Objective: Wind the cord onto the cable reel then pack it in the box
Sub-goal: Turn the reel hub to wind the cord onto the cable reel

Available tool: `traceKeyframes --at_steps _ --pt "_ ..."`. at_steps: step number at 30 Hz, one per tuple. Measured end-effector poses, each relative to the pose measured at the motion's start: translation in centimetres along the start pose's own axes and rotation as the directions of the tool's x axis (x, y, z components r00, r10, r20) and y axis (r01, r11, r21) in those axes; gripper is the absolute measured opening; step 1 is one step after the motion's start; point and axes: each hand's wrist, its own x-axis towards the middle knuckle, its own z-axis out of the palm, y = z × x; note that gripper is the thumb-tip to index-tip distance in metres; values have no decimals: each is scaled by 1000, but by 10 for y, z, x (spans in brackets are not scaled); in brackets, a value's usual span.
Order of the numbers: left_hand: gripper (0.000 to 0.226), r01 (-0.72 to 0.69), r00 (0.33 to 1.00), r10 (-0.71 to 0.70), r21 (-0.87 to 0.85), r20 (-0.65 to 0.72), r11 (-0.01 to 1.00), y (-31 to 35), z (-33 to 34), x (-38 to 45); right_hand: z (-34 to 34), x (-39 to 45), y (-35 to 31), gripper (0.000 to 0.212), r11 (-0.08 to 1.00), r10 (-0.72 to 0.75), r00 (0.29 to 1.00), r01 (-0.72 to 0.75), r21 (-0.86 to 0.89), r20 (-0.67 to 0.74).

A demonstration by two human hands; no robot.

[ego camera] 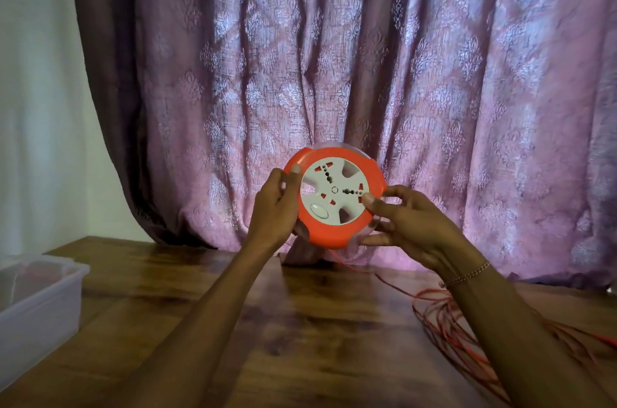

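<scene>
1. Cable reel (335, 196), orange rim w/ white socket face, is held up off the wooden table (267, 324), face toward the cam, in front of the purple curtain (334, 56).
2. Left hand (275, 210) grips the reel's left edge, thumb on the orange rim, fingers curled round the back.
3. Right hand (405, 224) is at the lower-right edge, thumb pressing the white face near a socket, other fingers loosely curled under the rim; reads as the winding hand.
4. Orange cord (467, 327) drops from the reel's bottom, runs right and lies in loose loops on the table; most looks unwound.
5. Step in hand, my read: early winding. Do it well: left hand keeps the housing still, right turns the centre disc steadily, cord fed w/ light tension so the loops don't snag or kink.
6. Box: clear plastic bin (36, 300) sits far left on the table, well apart from the reel. Packing not yet started.
</scene>
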Motion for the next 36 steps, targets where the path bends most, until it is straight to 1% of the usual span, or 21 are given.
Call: traceKeyframes --at_steps 1,3,4,5,6,7,8,9,10,12,14,15,17,19,21,28,29,30,33,34,36 --pt "48 -2 1000 2 9 -7 1000 3 1 2 0 -1 -2 48 1000 -7 1000 7 -9 -5" --pt "48 -26 1000 26 20 -9 999 5 0 7 -1 -2 -7 47 995 -50 999 49 -84 -9" --pt "49 -37 999 37 13 -12 999 5 0 10 -1 -3 -11 45 982 -95 995 91 -165 -14" --pt "50 -46 999 46 6 -15 999 6 -1 12 0 -4 -15 45 944 -172 985 157 -290 -29" --pt "50 -67 998 67 0 -21 998 5 -1 15 -1 -4 -19 46 865 -287 956 231 -446 -62" --pt "50 -85 996 85 6 -24 996 6 -2 16 0 -3 -23 48 755 -424 901 299 -584 -88" --pt "50 -105 994 105 14 -23 994 5 -2 18 1 -2 -28 47 642 -557 826 364 -675 -84" --pt "51 -121 992 121 24 -26 992 6 -2 20 3 -2 -34 42 555 -649 759 431 -712 -47" --pt "52 -138 990 139 30 -31 990 6 -2 21 7 -4 -40 37 508 -688 725 491 -708 9" --pt "58 -164 985 165 24 -40 986 7 -2 23 16 -11 -47 37 450 -658 738 544 -708 149" --pt "61 -187 981 188 33 -53 982 9 -2 23 27 -13 -45 46 310 -580 763 533 -788 287" --pt "62 -200 978 203 45 -55 979 9 -2 23 32 -9 -40 50 244 -543 775 514 -823 323" --pt "60 -217 974 221 63 -53 974 10 -1 21 40 -1 -29 56 173 -482 810 460 -871 333" --pt "59 -225 972 229 75 -47 971 9 -1 22 47 7 -20 59 132 -448 834 417 -899 321" --pt "59 -238 970 242 91 -36 967 9 -1 23 50 9 -16 61 85 -452 841 373 -924 298" --pt "47 -249 967 254 104 -36 963 7 3 22 52 -3 -16 58 -44 -586 773 269 -962 243" --pt "46 -252 966 257 114 -34 961 7 4 22 52 -5 -16 58 -29 -608 766 240 -970 208" --pt "45 -252 966 258 120 -32 960 7 4 22 52 -5 -16 58 10 -629 760 215 -976 161" --pt "51 -230 971 234 83 -47 970 9 3 22 54 2 -13 59 191 -688 726 201 -961 15" --pt "55 -227 971 231 75 -55 971 9 3 23 56 4 -10 58 212 -704 710 211 -954 1" --pt "58 -230 971 234 81 -52 970 8 1 24 58 8 -7 56 199 -722 692 224 -954 12"
